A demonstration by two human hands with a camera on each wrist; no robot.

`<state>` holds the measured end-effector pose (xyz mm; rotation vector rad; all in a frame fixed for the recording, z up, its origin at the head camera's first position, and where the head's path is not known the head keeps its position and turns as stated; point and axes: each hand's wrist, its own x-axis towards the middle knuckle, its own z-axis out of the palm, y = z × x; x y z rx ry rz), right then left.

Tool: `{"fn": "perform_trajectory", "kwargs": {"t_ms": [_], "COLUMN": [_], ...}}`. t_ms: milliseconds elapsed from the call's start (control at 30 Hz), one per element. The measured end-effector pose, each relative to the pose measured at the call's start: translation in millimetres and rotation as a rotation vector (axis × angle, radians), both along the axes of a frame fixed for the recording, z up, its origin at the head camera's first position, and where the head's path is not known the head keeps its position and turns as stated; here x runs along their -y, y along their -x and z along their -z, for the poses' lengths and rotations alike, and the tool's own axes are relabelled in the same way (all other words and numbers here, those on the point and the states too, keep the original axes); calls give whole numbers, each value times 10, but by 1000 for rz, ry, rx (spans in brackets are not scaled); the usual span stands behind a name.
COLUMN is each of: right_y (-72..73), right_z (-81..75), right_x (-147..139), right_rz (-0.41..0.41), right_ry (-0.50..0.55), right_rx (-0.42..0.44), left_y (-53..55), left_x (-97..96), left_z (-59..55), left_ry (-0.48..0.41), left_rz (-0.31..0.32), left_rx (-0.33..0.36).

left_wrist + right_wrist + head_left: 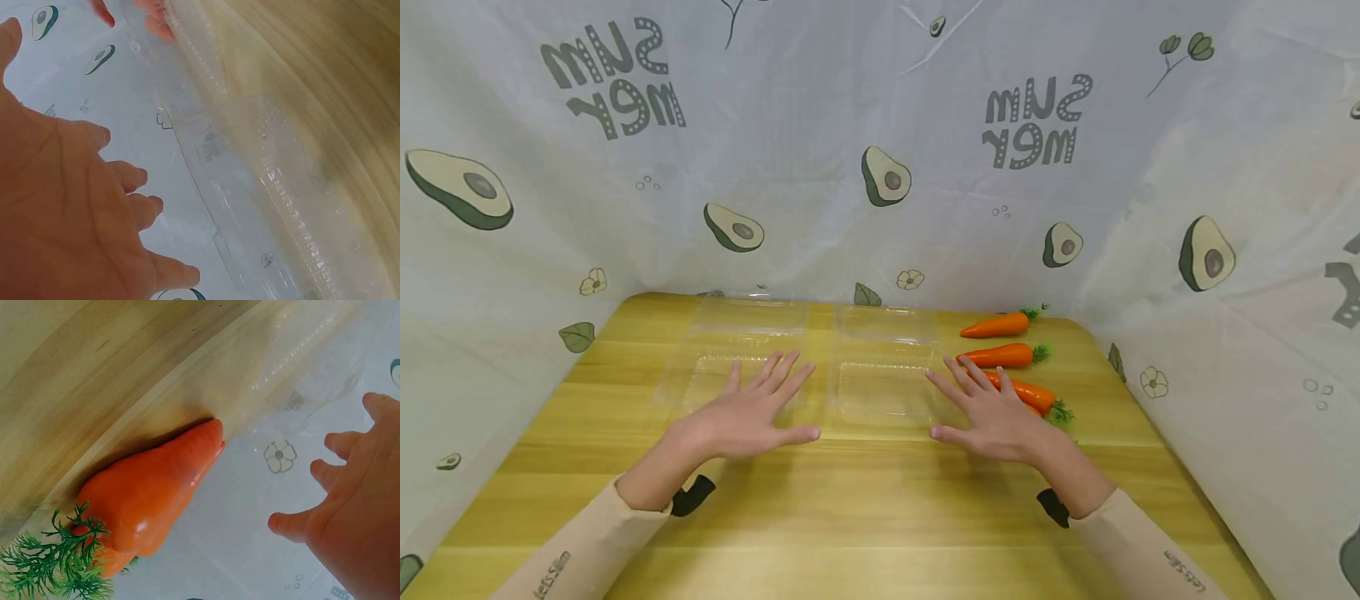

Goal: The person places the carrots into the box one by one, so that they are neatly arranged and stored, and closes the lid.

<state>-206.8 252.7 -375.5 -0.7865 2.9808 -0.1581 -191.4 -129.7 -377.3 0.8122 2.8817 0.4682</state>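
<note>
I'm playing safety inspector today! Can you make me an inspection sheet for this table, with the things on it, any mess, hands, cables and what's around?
Surface: wood-look table.
Job's things: left box and right box, both clear plastic; carrots with green tops, right of the boxes, at least three, some partly hidden.
Clutter: nothing seen.
Hands: left hand and right hand have fingers spread and hold nothing.
Cables: nothing seen.
Surroundings: pale cloth behind and at both sides, printed with avocados and backwards lettering.

Two containers point(885, 387) side by side on table point(865, 508), carrots point(1003, 356) at right, sheet point(820, 125) behind
</note>
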Motion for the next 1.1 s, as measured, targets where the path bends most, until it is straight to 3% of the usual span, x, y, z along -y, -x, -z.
{"fn": "perform_trajectory", "kwargs": {"t_ms": [200,500,667,933,1100], "right_y": [20,64,80,96,97], "right_z": [37,75,89,105,108], "right_x": [-18,-85,-113,-128,-136], "right_rz": [-20,-35,-24,-11,20], "right_ry": [2,98,118,172,224], "right_rx": [-96,-190,-225,-243,-206], "left_y": [44,90,119,149,158], "left_x": [-56,-186,-254,-376,-436], "left_z": [24,13,43,63,61], "left_ry": [-62,-287,-356,-428,-434], "left_rz": [1,-101,-127,-165,-179], "left_rx": [-60,-66,-79,-30,4]}}
